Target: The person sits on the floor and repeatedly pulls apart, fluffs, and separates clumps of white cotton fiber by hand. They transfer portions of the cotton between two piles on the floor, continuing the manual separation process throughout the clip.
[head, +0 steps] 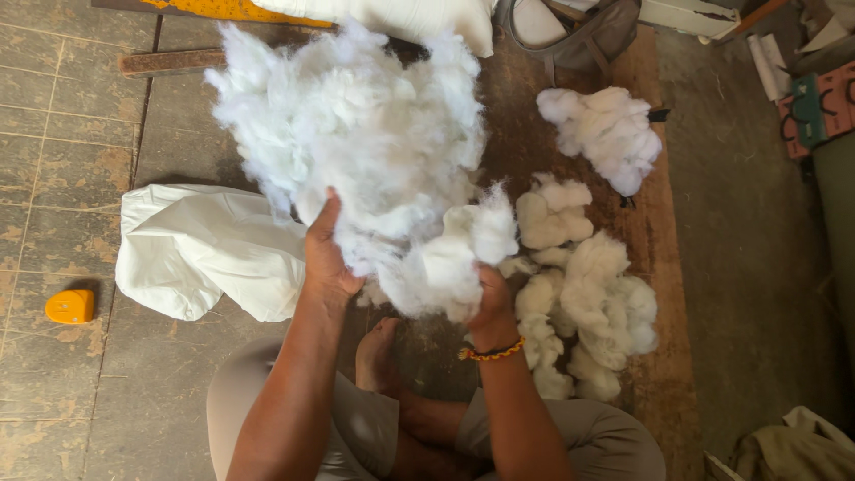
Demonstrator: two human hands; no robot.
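Both hands hold up a big fluffy mass of white fibre stuffing (365,142) over the floor. My left hand (325,254) grips its lower left side, thumb spread upward. On the lower right edge my right hand (492,298) is closed into the fibre; a beaded orange and dark bracelet (490,353) circles that wrist. A white fabric case (200,245) lies flat on the floor just left of my left hand. I sit cross-legged, one bare foot (378,352) showing under the stuffing.
Loose clumps of white stuffing (579,285) lie on a wooden board (663,374) to the right, with another clump (606,129) farther back. A small orange object (69,305) sits on the tiled floor at left. A stuffed white cushion (401,18) and a grey bag (588,36) lie at the top.
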